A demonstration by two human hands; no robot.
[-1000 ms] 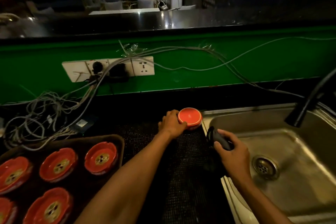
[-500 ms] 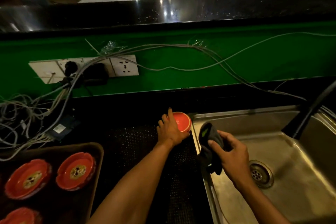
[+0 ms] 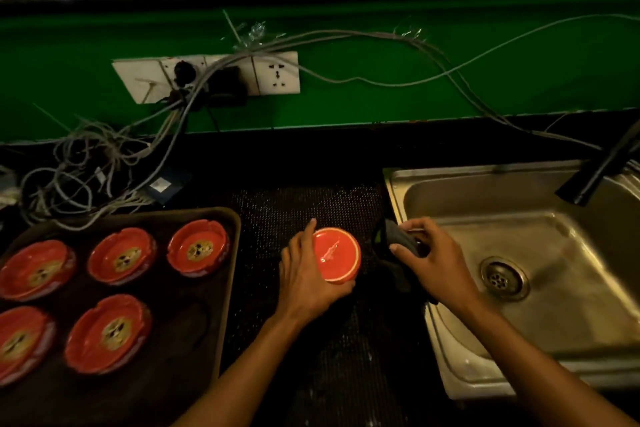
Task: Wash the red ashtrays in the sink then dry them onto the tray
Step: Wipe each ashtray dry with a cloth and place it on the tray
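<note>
Ashtray upside down, red base up and wet, now held over the black dotted mat, left of the sink. Half a second ago held farther back, close to the sink's rear corner; now drawn nearer and toward the tray. More of tray in view than before: five red ashtrays upright on it, three in the back row, two in front.

Left hand on the ashtray's left side, grip closed around it: thumb under the near rim, forefinger stretched along the far edge, wrist straight, forearm running in from bottom centre.

Right hand just right of the ashtray, above the sink's left rim, grip pinching a dark cloth between thumb and curled fingers; cloth hanging down over the rim, earlier bunched higher in the hand. Cloth near the ashtray, not touching.

Black tap at far right. Grey cables tangled on the counter below a white socket strip on the green wall.
</note>
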